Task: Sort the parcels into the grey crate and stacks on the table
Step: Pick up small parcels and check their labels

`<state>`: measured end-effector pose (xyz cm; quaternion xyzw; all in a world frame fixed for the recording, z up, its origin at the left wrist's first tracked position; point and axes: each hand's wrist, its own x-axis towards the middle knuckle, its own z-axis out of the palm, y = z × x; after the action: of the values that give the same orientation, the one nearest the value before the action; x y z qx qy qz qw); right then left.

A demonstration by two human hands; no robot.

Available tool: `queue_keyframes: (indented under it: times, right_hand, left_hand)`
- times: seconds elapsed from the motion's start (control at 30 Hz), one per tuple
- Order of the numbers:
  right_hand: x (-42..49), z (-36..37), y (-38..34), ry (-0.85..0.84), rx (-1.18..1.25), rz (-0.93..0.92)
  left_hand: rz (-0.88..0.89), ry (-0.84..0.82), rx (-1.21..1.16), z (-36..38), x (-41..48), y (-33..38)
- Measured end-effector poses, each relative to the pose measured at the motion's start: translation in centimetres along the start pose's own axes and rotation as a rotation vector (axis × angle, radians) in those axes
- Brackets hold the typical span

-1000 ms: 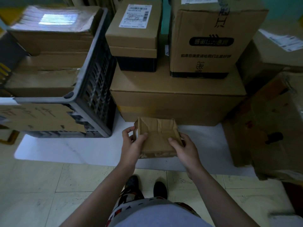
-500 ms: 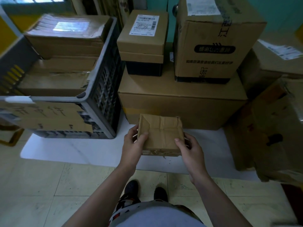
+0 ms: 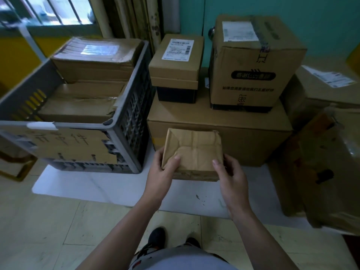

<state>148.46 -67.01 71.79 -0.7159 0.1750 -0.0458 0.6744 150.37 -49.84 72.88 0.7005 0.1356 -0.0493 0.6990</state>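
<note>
Brown parcel [image 3: 192, 151], hands [image 3: 159, 172] gripping both edges, over table [image 3: 97, 184]

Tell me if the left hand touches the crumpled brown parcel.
Touching. Head view: the left hand grips the crumpled brown parcel, thumb on its top face.

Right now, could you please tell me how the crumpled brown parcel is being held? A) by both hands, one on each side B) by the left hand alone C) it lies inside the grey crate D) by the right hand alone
A: the left hand and the right hand each grip one side of the parcel, thumbs on top.
</note>
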Motion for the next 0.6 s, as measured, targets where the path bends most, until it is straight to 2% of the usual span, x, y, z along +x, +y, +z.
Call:
queue_keyframes:
  times: [0.37,0.6]
  right_hand:
    - [0.5,0.1,-4.4,-0.022,0.069,-0.102]
    - [0.0,1.7,-7.1,-0.001,0.076,-0.148]
  left_hand:
    - [0.190,0.046,0.070,0.3,0.1,5.0]
    - [0.267,0.047,0.071,-2.1,-0.2,7.5]
